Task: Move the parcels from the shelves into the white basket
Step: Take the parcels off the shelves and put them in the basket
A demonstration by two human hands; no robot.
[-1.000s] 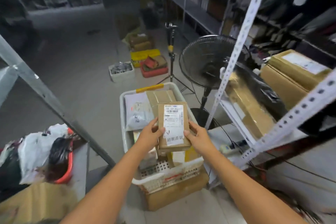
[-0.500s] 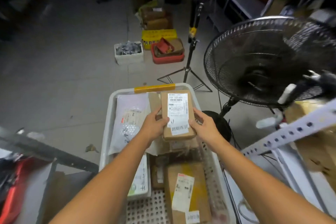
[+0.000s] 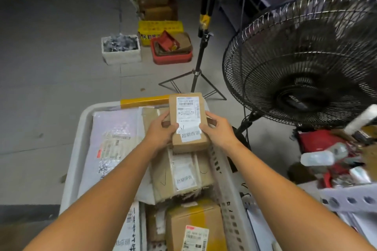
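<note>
Over the far end of the white perforated plastic basket (image 3: 80, 128), we hold the small brown cardboard parcel with the white shipping label (image 3: 188, 122), left hand (image 3: 161, 131) and right hand (image 3: 219, 130) each curled round one long side. Since a second ago it has come forward and down, now low over the taped cardboard boxes (image 3: 179, 177) already inside, though we cannot tell whether it touches them. We judge only the release remains for this parcel.
</note>
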